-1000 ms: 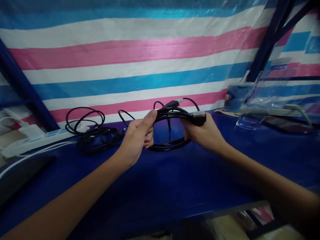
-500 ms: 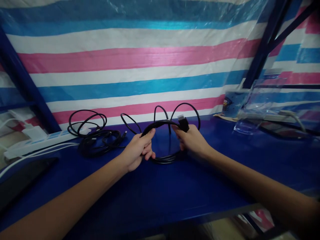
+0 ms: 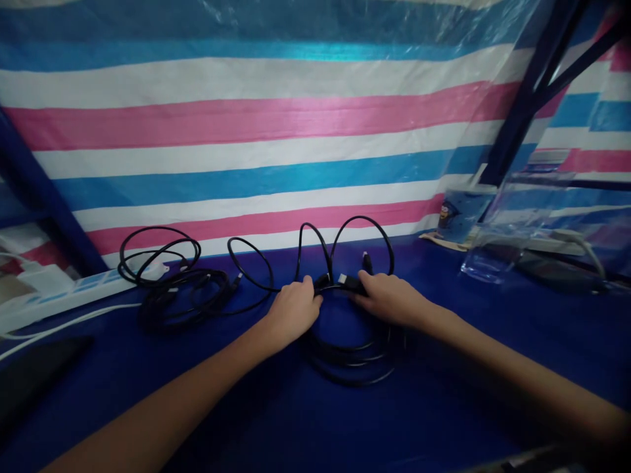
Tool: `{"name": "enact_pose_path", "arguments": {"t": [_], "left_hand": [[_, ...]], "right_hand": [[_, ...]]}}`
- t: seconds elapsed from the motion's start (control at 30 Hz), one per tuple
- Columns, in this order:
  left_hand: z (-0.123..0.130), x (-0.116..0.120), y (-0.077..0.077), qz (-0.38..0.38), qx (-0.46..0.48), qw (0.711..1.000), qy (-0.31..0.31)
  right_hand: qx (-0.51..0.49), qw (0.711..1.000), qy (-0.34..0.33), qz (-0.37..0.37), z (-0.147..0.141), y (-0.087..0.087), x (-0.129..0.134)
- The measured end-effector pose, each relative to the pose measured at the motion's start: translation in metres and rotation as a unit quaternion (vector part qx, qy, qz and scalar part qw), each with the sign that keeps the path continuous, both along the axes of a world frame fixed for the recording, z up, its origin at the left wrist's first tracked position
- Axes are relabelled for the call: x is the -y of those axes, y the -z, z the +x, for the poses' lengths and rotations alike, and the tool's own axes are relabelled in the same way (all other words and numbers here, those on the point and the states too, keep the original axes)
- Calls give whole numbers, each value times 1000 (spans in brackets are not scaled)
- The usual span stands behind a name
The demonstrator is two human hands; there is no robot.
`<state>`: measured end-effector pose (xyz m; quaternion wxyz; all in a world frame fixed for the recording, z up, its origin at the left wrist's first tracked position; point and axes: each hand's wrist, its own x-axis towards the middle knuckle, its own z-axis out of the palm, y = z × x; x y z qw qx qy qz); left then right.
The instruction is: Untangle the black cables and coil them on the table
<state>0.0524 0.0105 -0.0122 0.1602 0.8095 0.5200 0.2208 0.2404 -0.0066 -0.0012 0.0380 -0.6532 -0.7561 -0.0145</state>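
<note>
A coiled black cable (image 3: 345,361) lies on the blue tabletop, its loops fanned out below my hands. On the coil's far side, my left hand (image 3: 294,305) is closed around the strands, fingertips partly hidden. My right hand (image 3: 389,297) grips the same coil on its right side, next to a black plug (image 3: 349,282) with a pale metal end. Another small connector (image 3: 367,261) stands up just beyond the right hand. Thin black loops (image 3: 362,218) arch up behind both hands.
More tangled black cables (image 3: 190,305) lie to the left, beside a white power strip (image 3: 83,289) with white cords. A dark flat device (image 3: 44,368) is at the left edge. A blue cup (image 3: 463,213) and a clear plastic holder (image 3: 493,253) stand at the right, before a striped sheet (image 3: 276,125).
Both hands have lowered the coil from above the table onto its surface. Its loops now spread toward me, and the hands have turned palm down. The view has shifted slightly.
</note>
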Motion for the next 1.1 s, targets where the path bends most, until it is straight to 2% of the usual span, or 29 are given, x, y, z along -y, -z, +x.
{"name": "enact_pose_path", "arguments": {"t": [0.17,0.4,0.47,0.6,0.73,0.83,0.9,1.0,1.03,1.07,1.1], "left_hand": [[5,-18,-7,4,-38,999,-1],[4,-17,-15,-19,-24,999,-13],[6,-16,-11,-10,-4,1000,-19],[9,-19,0,4,15,999,-51],[9,-17,0,3,20,998,-57],[5,-10,-9,54,0,997,-48],[-4,-2,-15,119,-17,992,-30],[-25,6,-25,253,-2,967,-15],[-34,7,-28,298,16,954,-34],[-42,6,-32,329,39,941,-68],[-50,4,-36,338,69,932,-113]], "right_hand": [[-161,981,-58,-85,30,-5,-20],[-276,959,-14,-58,42,0,-21],[-288,955,-12,-73,46,-1,-20],[-261,960,-53,-83,49,-3,-21],[-225,971,-51,-60,42,1,-20],[-196,980,-40,-8,39,-1,-13],[-201,975,-41,89,43,-8,-8],[-275,925,19,260,55,-20,-8],[-322,905,48,272,59,-24,-11],[-382,889,69,244,62,-26,-16],[-449,872,73,182,63,-28,-22]]}}
